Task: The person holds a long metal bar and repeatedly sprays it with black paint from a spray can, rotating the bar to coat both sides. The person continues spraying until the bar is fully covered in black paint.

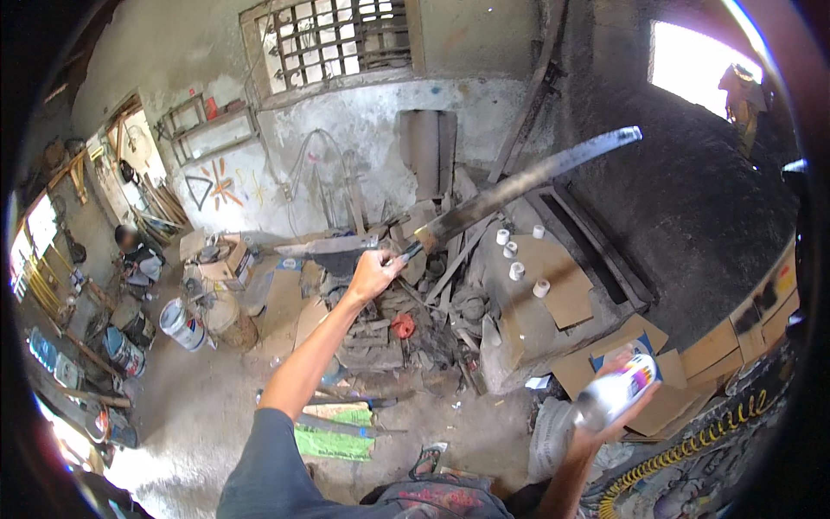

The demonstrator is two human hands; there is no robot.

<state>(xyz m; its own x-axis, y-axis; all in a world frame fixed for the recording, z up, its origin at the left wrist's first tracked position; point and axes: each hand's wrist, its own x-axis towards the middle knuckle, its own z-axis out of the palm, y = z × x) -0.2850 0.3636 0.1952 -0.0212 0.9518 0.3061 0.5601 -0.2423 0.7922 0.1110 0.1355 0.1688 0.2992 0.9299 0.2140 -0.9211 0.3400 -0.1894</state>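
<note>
My left hand (375, 277) is stretched out in front and closed round the narrow handle end of a long, slightly curved machete blade (529, 183). The blade slants up to the right; it is dark along its length and brighter at the tip. Lower right, my right hand (638, 406) is wrapped round a spray can (616, 391) with a white and coloured body. The can is tilted, well below and apart from the blade, and its nozzle cannot be made out.
Several small white cylinders (516, 271) and flat cardboard (553, 281) lie on a grey block (510, 346). Scrap metal is heaped under the blade. A yellow coiled hose (692, 448) runs at the lower right. Buckets (181, 323) and a seated person (141, 255) are at the left.
</note>
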